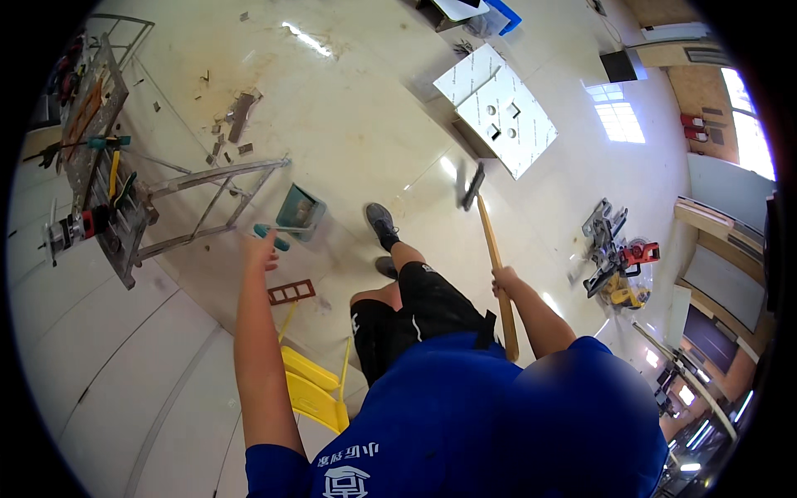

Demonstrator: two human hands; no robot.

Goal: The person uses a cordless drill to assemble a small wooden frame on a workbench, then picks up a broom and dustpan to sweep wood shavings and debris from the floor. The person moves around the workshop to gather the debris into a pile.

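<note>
My left hand (262, 251) is closed round the teal grip of a long-handled dustpan (292, 203). Some debris shows inside its grey-green pan, which hangs low or rests on the floor; I cannot tell which. On the other side, my right hand (504, 280) is wrapped round the wooden handle of a broom (490, 228). The broom's dark head points away from me, near a white-topped box (504, 108) with cut-outs. Wood scraps (241, 116) lie scattered on the floor at the far left, beyond the dustpan.
A metal workbench (104, 166) with tools on it stands at left, its leg frame reaching toward the dustpan. A yellow stool (314, 398) and a brown slotted frame (291, 291) are near my left side. A mitre saw (614, 253) sits on the floor at right.
</note>
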